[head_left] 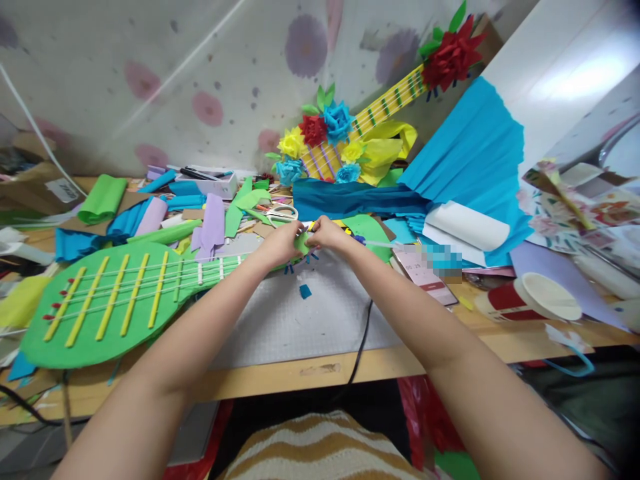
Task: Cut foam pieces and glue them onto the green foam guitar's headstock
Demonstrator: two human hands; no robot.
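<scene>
Both hands meet at the far end of a green craft guitar [113, 300], which lies flat with yellow strips and pale strings on its body. My left hand [284, 244] is closed, its fingertips pinching a small green piece [301, 243] beside the neck's end. My right hand [327, 235] is closed too, its fingertips pressed to the same spot and almost touching the left. Whether the green piece is loose or part of the guitar's head, I cannot tell. Small dark-blue pegs [290, 269] stick out below the fingers.
A grey cutting mat [310, 320] lies under the hands with a blue scrap [305, 291]. Behind are scissors [283, 213], crepe paper rolls [103, 199] and a flower-covered yellow guitar [390, 100]. To the right are blue crepe paper [470, 160], a phone [425, 277] and a cup [530, 298].
</scene>
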